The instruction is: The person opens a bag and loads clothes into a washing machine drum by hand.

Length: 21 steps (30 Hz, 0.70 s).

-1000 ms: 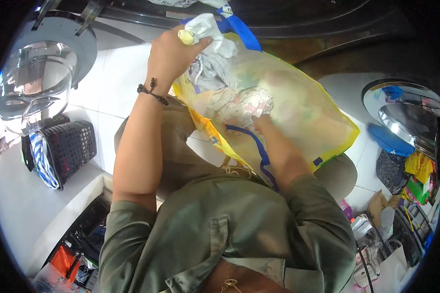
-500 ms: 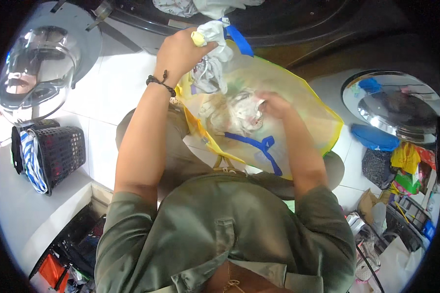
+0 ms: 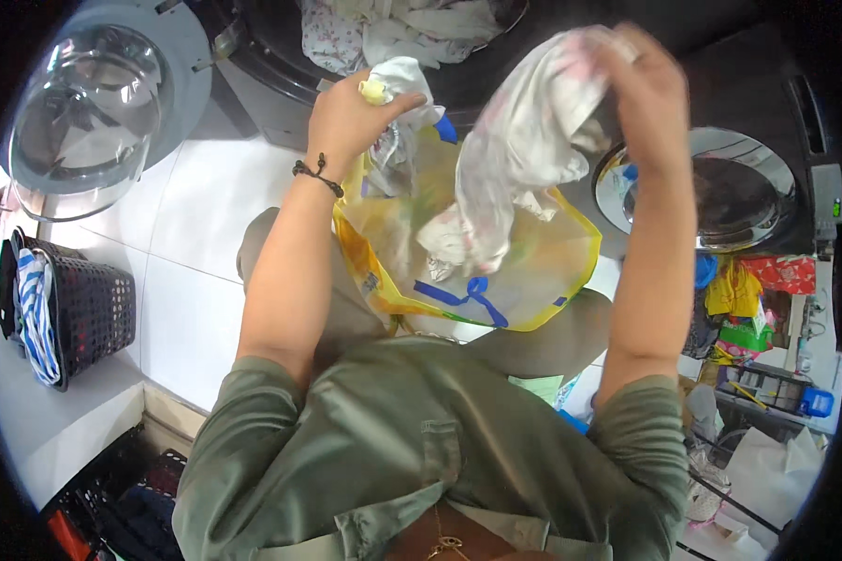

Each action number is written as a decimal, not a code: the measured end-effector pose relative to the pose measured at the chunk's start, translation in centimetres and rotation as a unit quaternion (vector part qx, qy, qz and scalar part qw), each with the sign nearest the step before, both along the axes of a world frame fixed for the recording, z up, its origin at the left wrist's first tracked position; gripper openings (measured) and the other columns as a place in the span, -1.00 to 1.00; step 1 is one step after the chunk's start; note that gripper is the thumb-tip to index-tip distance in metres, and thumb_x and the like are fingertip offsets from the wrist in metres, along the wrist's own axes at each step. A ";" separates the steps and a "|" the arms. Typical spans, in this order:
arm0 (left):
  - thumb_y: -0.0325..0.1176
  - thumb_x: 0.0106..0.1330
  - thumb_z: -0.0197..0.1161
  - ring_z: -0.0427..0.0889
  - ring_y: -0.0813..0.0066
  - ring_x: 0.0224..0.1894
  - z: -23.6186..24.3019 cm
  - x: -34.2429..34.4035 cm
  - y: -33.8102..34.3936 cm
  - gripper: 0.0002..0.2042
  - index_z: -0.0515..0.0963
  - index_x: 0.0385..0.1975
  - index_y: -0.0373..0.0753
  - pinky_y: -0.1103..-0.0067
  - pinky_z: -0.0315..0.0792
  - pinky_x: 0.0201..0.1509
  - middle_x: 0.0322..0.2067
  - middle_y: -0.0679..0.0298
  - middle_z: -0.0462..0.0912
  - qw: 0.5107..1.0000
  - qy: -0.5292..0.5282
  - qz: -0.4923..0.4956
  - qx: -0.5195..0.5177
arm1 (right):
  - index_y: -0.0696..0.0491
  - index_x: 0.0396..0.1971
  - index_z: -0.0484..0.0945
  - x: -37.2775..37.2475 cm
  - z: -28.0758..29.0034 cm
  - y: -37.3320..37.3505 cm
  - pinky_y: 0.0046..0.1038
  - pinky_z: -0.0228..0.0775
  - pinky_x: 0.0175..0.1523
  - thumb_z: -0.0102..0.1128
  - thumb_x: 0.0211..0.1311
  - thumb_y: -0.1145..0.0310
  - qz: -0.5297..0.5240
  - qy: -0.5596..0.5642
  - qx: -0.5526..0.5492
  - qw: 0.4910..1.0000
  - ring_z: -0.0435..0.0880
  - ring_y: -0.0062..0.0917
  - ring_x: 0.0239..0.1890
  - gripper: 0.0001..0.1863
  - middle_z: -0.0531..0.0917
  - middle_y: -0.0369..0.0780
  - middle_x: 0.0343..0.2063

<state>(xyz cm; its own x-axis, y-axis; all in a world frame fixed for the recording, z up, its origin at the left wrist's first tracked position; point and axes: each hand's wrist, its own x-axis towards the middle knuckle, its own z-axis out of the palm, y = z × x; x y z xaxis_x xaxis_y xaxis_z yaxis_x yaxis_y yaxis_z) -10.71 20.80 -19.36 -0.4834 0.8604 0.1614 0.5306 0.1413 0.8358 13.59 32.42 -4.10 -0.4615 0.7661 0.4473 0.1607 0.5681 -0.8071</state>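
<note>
My left hand (image 3: 348, 117) is closed on a bunched white cloth (image 3: 398, 75) with a yellow part, which hangs at the left rim of the bag. My right hand (image 3: 653, 93), blurred by motion, grips a white garment with pinkish patches (image 3: 524, 122) by its upper end. The garment dangles over the bag, its lower end still at the opening. The translucent bag with yellow edging (image 3: 571, 271) rests across my lap, one blue strap (image 3: 472, 297) lying on its near side. Beyond both hands, white and floral laundry (image 3: 393, 33) lies inside a dark front-loading machine's opening.
The machine's round glass door (image 3: 84, 122) stands swung out at the left. A dark perforated laundry basket (image 3: 94, 309) with a striped cloth over its rim is below it. A second machine's round door (image 3: 748, 187) is at the right, with colourful bags (image 3: 739, 290) nearby.
My right hand has risen up and to the right, pulling the white garment out of the bag. My left hand keeps its hold on the bunched cloth. The view has shifted slightly.
</note>
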 end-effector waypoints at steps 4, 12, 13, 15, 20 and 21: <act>0.00 0.02 0.46 0.65 0.53 -0.52 0.0 0.3 -0.2 -0.59 0.68 -0.27 -0.18 0.56 0.50 -0.34 -0.53 0.31 0.70 0.992 -0.050 0.072 0.087 | 0.09 -0.41 0.58 0.2 8.6 -0.3 -0.51 0.40 -0.25 0.03 0.24 0.50 0.155 0.235 0.241 0.929 0.55 -0.61 -0.42 -0.87 0.60 -0.30 -0.47; -0.12 -0.20 0.61 0.65 0.57 -0.43 0.1 0.3 -2.3 -0.45 0.62 -0.22 -0.31 0.58 0.52 -0.28 -0.40 0.24 0.72 0.963 -0.164 0.030 0.210 | 0.10 -0.43 0.56 -5.3 13.3 -1.7 -0.72 0.36 -0.29 0.14 0.29 0.42 0.129 0.176 0.173 0.960 0.57 -0.72 -0.43 -0.88 0.62 -0.36 -0.49; -0.16 -0.19 0.61 0.67 0.53 -0.39 0.0 0.6 -2.4 -0.46 0.61 -0.20 -0.31 0.56 0.52 -0.24 -0.38 0.22 0.72 0.972 -0.106 0.023 0.210 | 0.10 -0.43 0.57 -5.7 13.7 -2.8 -0.71 0.37 -0.28 0.13 0.29 0.43 0.155 0.183 0.161 0.957 0.56 -0.72 -0.43 -0.89 0.63 -0.35 -0.48; -0.24 -0.19 0.60 0.71 0.45 -0.32 -0.4 1.6 -2.2 -0.47 0.60 -0.17 -0.32 0.52 0.54 -0.18 -0.33 0.19 0.73 0.979 0.012 0.009 0.204 | 0.15 -0.33 0.56 -6.6 13.9 -4.8 -0.66 0.40 -0.18 0.15 0.25 0.46 0.249 0.177 0.180 0.935 0.59 -0.69 -0.37 -0.92 0.65 -0.32 -0.41; -0.16 -0.09 0.45 0.65 -0.02 -0.18 -1.8 2.2 0.7 -0.53 0.61 -0.20 -0.33 0.38 0.53 -0.17 -0.35 -0.10 0.66 0.990 0.014 0.052 0.129 | 0.10 -0.37 0.59 -4.7 11.6 -6.4 -0.63 0.32 -0.28 0.09 0.31 0.43 0.101 0.279 0.126 0.947 0.51 -0.75 -0.41 -0.88 0.58 -0.37 -0.46; -0.24 -0.05 0.42 0.67 0.03 -0.19 -2.0 1.5 1.0 -0.60 0.62 -0.21 -0.33 0.38 0.53 -0.19 -0.30 -0.05 0.68 0.991 -0.068 0.067 0.092 | 0.11 -0.39 0.55 -3.8 10.3 -5.9 -0.65 0.32 -0.27 0.14 0.25 0.43 0.056 0.193 0.263 0.944 0.51 -0.74 -0.41 -0.92 0.57 -0.36 -0.47</act>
<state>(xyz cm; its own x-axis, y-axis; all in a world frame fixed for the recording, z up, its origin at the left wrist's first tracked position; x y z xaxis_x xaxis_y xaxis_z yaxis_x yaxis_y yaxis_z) -9.21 21.78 -21.32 -0.6189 0.7494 0.2352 0.3981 0.0412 0.9164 9.74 26.47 6.21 -0.2511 0.3475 0.9034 -0.1729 0.9022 -0.3951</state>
